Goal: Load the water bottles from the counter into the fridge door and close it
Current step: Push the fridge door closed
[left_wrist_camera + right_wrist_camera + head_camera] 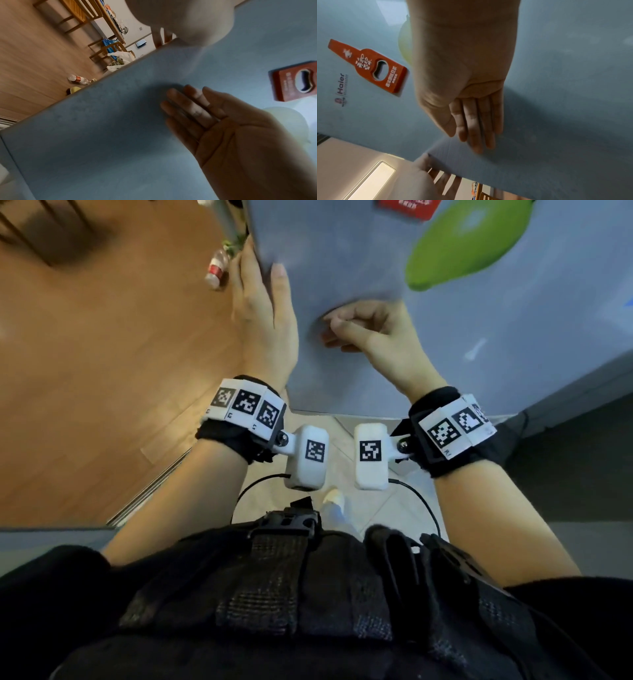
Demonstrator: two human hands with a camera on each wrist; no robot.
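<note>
From the head camera I see my left hand (263, 313) on the free edge of the blue-grey fridge door (342, 251): thumb flat on the front face, fingers going round the edge out of sight. My right hand (373, 332) is against the door front just beside it, fingers bent at the knuckles and holding nothing. A water bottle (216, 270) with a red label lies on the wooden floor (102, 344) past the door edge, near my left fingertips.

On the left wrist camera the palm close to the lens is blurred at the top, its fingers over the door edge. The other hand (214, 121) lies lower on the door with its fingers straight and together. The bottle (78, 79) is on the floor beyond the edge, well apart from both. A red bottle-opener magnet (295, 82) sticks to the door.

On the right wrist camera my right hand (471, 108) lies fingers together, straight, on the door (565, 94), the magnet (373, 67) beside it.
</note>
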